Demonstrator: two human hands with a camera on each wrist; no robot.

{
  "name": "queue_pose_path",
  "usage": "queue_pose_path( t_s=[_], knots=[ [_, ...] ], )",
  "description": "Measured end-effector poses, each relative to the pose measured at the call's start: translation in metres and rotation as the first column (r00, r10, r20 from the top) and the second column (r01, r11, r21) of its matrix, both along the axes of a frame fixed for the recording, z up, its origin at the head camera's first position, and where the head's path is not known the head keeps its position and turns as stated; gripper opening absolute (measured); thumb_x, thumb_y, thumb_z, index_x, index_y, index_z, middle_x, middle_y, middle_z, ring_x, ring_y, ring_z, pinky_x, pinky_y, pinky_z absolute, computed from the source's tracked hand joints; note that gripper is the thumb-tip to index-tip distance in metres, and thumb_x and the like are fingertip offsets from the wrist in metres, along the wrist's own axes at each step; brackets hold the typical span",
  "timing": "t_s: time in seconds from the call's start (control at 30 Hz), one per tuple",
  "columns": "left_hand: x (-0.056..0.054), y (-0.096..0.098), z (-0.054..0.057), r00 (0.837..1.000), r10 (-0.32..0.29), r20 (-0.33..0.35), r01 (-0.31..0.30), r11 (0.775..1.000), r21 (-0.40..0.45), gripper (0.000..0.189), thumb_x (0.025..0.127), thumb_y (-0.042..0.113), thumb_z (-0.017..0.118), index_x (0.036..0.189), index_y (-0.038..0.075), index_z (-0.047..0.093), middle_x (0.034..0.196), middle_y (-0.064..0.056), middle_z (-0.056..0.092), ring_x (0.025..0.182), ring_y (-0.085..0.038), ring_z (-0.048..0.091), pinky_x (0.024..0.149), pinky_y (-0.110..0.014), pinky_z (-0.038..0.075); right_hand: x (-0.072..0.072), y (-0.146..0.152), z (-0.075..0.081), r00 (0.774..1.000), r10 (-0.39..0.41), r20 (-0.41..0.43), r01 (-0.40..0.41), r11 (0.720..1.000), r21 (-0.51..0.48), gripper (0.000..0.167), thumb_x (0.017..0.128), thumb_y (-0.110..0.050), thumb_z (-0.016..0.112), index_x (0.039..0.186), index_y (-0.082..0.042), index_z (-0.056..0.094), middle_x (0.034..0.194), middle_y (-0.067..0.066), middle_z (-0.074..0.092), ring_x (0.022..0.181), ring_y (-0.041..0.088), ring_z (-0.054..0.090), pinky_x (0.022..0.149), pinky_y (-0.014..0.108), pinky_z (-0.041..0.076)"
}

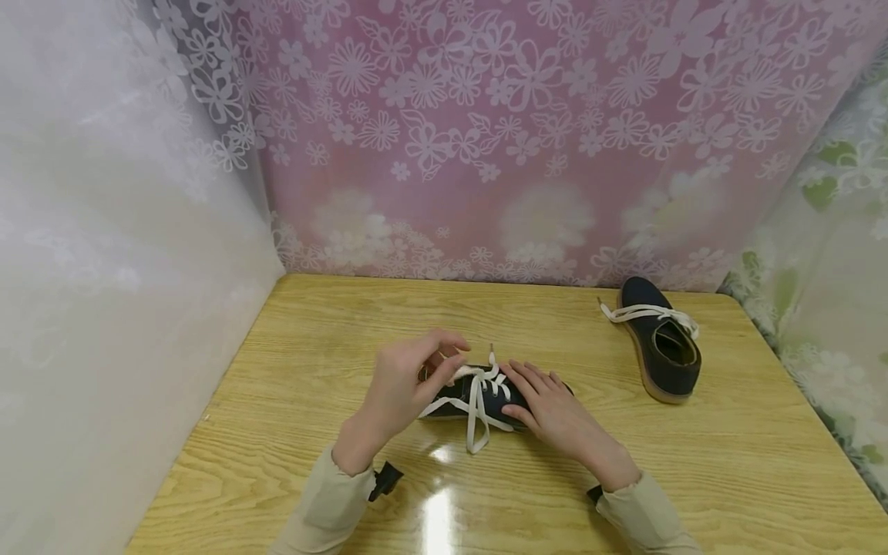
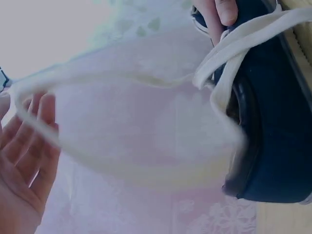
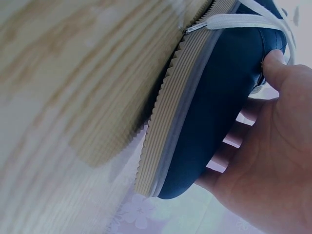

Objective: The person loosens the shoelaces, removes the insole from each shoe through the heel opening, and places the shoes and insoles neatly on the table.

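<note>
Shoes: two, one under spread right hand; left hand loosely parted by its lace

Pale beige left sleeve, matching right sleeve! Bare left hand, bare right hand, and there's a black fitting jutting out by the left cuff!

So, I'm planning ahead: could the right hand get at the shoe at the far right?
Probably yes: open tabletop separates the right hand from the far shoe, though it must first leave the nearer shoe.
</note>
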State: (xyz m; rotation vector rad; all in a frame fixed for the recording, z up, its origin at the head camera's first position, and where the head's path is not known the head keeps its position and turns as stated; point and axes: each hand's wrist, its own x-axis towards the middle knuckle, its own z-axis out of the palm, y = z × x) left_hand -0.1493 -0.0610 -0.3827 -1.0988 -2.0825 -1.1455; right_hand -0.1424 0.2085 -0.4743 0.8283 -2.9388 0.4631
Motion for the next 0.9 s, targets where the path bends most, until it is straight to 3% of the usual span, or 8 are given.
queue_pose_path(
  t_s=[0.1, 0.2, 0.3, 0.4, 0.6, 0.7, 0.77, 0.9],
  knots=[
    [-0.001, 0.003, -0.005, 0.999, -0.006, 0.040, 0.010, 0.994, -0.105, 0.011, 0.104, 0.014, 0.061, 0.111, 0.011, 0.068, 0.077, 0.004, 0.070, 0.061, 0.001, 0.061, 0.057, -0.011, 0.047, 0.000, 0.001, 0.000, 1.000, 0.001, -0.001, -0.001, 1.000, 0.003, 0.068, 0.103, -0.040, 0.058, 0.158, -0.009, 0.035, 0.157, 0.018, 0.041, 0.143, 0.042, 0.039, 0.111, 0.066, 0.032],
    [-0.005, 0.008, -0.015, 0.993, 0.089, 0.084, -0.066, 0.968, -0.243, 0.010, 0.102, 0.017, 0.064, 0.109, 0.014, 0.070, 0.080, 0.005, 0.071, 0.063, 0.000, 0.061, 0.058, -0.014, 0.048, 0.000, 0.001, 0.000, 1.000, 0.002, -0.004, -0.002, 1.000, 0.004, 0.068, 0.103, -0.040, 0.058, 0.158, -0.009, 0.035, 0.156, 0.019, 0.041, 0.143, 0.043, 0.039, 0.111, 0.066, 0.033],
    [-0.008, 0.013, -0.025, 0.975, 0.199, 0.099, -0.147, 0.911, -0.385, 0.009, 0.100, 0.021, 0.068, 0.107, 0.017, 0.071, 0.089, 0.006, 0.072, 0.064, -0.003, 0.061, 0.056, -0.018, 0.047, 0.000, 0.001, 0.000, 1.000, 0.003, -0.006, -0.003, 1.000, -0.007, 0.068, 0.103, -0.040, 0.058, 0.158, -0.009, 0.035, 0.156, 0.019, 0.042, 0.143, 0.043, 0.039, 0.111, 0.066, 0.033],
    [-0.009, 0.018, -0.034, 0.960, 0.259, 0.104, -0.177, 0.854, -0.488, 0.008, 0.099, 0.025, 0.069, 0.104, 0.019, 0.071, 0.093, 0.006, 0.071, 0.064, -0.006, 0.060, 0.054, -0.020, 0.045, 0.000, 0.001, -0.001, 1.000, 0.005, -0.009, -0.005, 1.000, -0.017, 0.068, 0.103, -0.040, 0.058, 0.158, -0.009, 0.035, 0.156, 0.019, 0.042, 0.143, 0.043, 0.040, 0.110, 0.067, 0.033],
    [-0.007, 0.023, -0.043, 0.941, 0.309, 0.135, -0.185, 0.807, -0.561, 0.020, 0.095, 0.037, 0.072, 0.099, 0.018, 0.069, 0.089, 0.004, 0.067, 0.066, -0.007, 0.059, 0.053, -0.021, 0.044, 0.000, 0.001, -0.001, 1.000, 0.005, -0.007, -0.005, 1.000, -0.008, 0.068, 0.103, -0.041, 0.058, 0.158, -0.009, 0.035, 0.157, 0.018, 0.041, 0.143, 0.043, 0.039, 0.110, 0.067, 0.033],
    [-0.006, 0.026, -0.048, 0.932, 0.344, 0.116, -0.215, 0.779, -0.590, 0.028, 0.092, 0.045, 0.074, 0.097, 0.019, 0.067, 0.089, 0.004, 0.065, 0.065, -0.008, 0.057, 0.052, -0.021, 0.043, 0.000, 0.001, -0.001, 1.000, 0.005, -0.004, -0.005, 1.000, 0.003, 0.069, 0.103, -0.041, 0.058, 0.159, -0.009, 0.034, 0.157, 0.018, 0.041, 0.143, 0.043, 0.039, 0.110, 0.067, 0.033],
    [-0.005, 0.028, -0.050, 0.928, 0.361, 0.090, -0.242, 0.770, -0.590, 0.028, 0.091, 0.045, 0.075, 0.097, 0.019, 0.068, 0.090, 0.004, 0.065, 0.063, -0.008, 0.057, 0.051, -0.022, 0.043, 0.000, 0.001, -0.001, 1.000, 0.006, -0.005, -0.006, 1.000, 0.005, 0.069, 0.103, -0.041, 0.058, 0.159, -0.010, 0.034, 0.157, 0.018, 0.041, 0.143, 0.043, 0.039, 0.110, 0.067, 0.033],
    [-0.006, 0.032, -0.051, 0.921, 0.381, 0.077, -0.289, 0.804, -0.521, 0.014, 0.094, 0.030, 0.075, 0.096, 0.018, 0.068, 0.085, 0.004, 0.065, 0.055, -0.008, 0.052, 0.046, -0.020, 0.038, 0.000, 0.001, 0.000, 1.000, 0.008, -0.014, -0.008, 1.000, -0.006, 0.068, 0.103, -0.041, 0.058, 0.158, -0.010, 0.035, 0.156, 0.019, 0.042, 0.142, 0.043, 0.040, 0.110, 0.067, 0.034]
  ],
)
